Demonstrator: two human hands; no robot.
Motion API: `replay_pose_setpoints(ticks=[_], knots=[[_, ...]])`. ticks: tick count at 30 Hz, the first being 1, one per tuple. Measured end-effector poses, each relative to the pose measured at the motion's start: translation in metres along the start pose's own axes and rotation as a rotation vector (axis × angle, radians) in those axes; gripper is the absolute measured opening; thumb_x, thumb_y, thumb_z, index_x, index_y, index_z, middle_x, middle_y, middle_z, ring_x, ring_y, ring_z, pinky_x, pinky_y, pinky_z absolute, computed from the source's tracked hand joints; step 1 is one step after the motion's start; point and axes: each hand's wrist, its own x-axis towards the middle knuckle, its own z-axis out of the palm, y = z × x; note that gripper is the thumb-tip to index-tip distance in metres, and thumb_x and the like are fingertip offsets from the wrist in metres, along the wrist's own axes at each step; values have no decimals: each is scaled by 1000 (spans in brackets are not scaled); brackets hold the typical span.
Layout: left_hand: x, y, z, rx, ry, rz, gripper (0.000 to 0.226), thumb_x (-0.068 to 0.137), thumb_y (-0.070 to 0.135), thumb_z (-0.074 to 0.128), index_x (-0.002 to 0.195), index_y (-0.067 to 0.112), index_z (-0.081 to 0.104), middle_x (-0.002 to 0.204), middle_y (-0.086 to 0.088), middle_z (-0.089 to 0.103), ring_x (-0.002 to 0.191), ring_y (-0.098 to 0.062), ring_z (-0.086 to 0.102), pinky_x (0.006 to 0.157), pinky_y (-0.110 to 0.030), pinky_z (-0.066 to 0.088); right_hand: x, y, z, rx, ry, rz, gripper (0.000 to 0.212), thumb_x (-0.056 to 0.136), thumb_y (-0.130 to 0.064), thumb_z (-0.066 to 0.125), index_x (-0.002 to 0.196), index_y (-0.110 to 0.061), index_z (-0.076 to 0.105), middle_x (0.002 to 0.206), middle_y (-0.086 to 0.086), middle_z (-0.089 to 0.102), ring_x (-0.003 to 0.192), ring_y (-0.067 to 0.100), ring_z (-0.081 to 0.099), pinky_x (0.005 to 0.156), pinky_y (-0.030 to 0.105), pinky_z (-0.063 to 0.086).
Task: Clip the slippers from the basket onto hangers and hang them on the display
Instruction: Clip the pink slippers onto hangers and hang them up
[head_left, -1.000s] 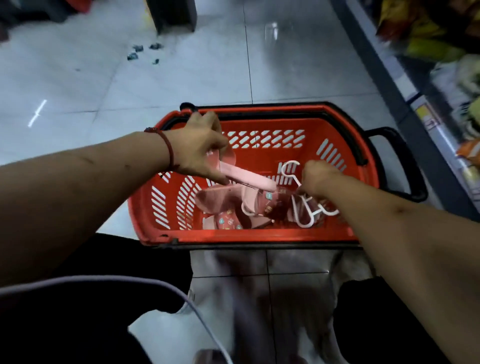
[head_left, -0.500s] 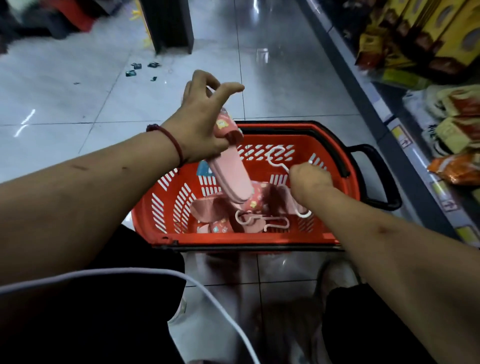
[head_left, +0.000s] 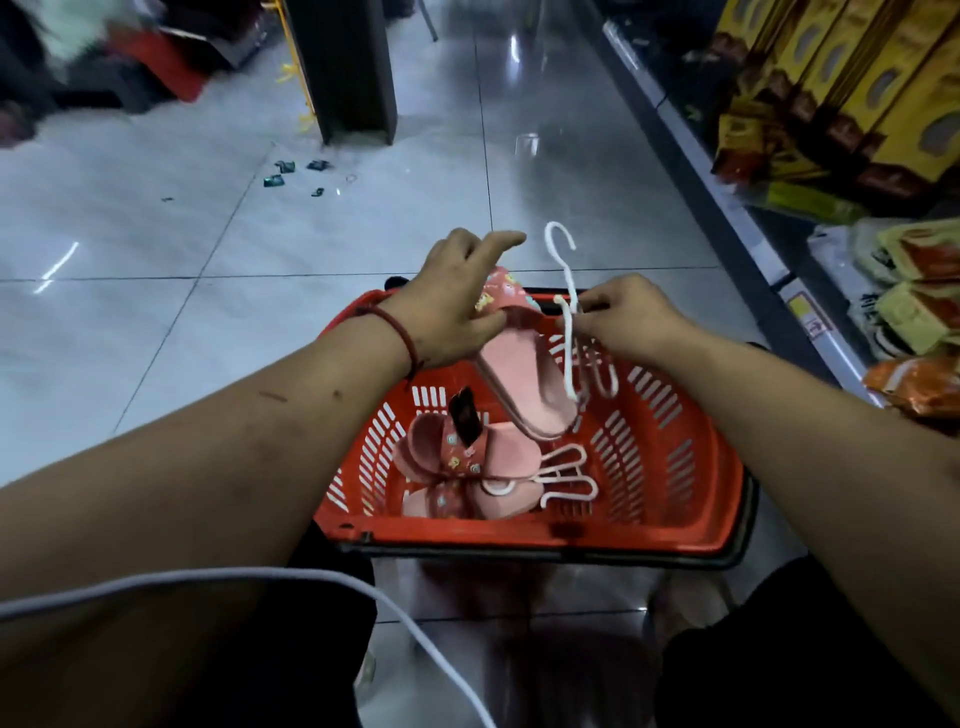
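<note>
**A:** Head view first. How are your hands set?

**B:** Your left hand (head_left: 452, 306) is raised over the far rim of the basket (head_left: 519, 538). The forearm reaches in from the lower left, with a red wristband (head_left: 402, 332) at the wrist. Your thumb and curled fingers grip the slipper (head_left: 524, 384) at its strap end, and the index finger sticks out straight past it. The sole hangs tilted, down and toward you, above the basket's middle.

**A:** And your right?

**B:** Your right hand (head_left: 628, 322) comes in from the lower right, near the left but apart from it. Its fingertips pinch the hanger (head_left: 568, 332) on the stem below the hook. The hook points up, above both hands. The lower bar runs down along the slipper's right edge, and I can't tell whether they touch.

**A:** Where's the rest of the stock?

**B:** The other slippers (head_left: 457, 467) lie piled on the basket's bottom toward its left wall. Loose hangers (head_left: 566, 478) touch them on the right, near the front rim.

**A:** What room do you have to move?

**B:** Tiled floor (head_left: 208, 234) stretches from the far rim to a dark pillar (head_left: 343, 67), with small scraps (head_left: 296, 174) lying left of it. A shelf (head_left: 727, 208) of packets runs along the right, near the basket's right rim. A white cable (head_left: 208, 576) crosses low, below your left forearm.
</note>
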Motion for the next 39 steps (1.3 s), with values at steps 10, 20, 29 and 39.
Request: replay_pose_setpoints(ticks=[10, 20, 29, 39], knots=[[0, -5, -10, -82, -99, -218, 84, 71, 20, 81, 144, 29, 41, 130, -8, 47, 121, -22, 49, 96, -28, 43, -17, -27, 7, -372, 102, -125, 24, 80, -46, 62, 81, -23, 65, 82, -1, 68, 79, 28, 64, 63, 31, 48], [-2, -18, -13, -193, -103, -326, 77, 69, 32, 83, 138, 27, 51, 123, 7, 62, 108, -16, 59, 94, -28, 48, -10, -36, 17, 491, -93, 6, 8, 87, -5, 73, 95, -7, 75, 67, 11, 67, 53, 20, 60, 55, 35, 52], [0, -14, -9, -404, -32, -386, 57, 74, 19, 77, 127, 20, 58, 108, 0, 64, 88, -13, 64, 73, -12, 49, -16, -47, 26, 499, -291, -146, 30, 92, 2, 50, 106, -6, 74, 84, 11, 70, 73, 18, 62, 74, 37, 49], [0, -5, -11, -362, 21, -382, 84, 57, 48, 79, 134, 24, 57, 120, 6, 66, 100, -4, 64, 87, -12, 48, -12, -38, 37, 82, 133, -281, 11, 89, -9, 60, 89, -3, 70, 88, 14, 56, 78, 27, 55, 68, 23, 45]])
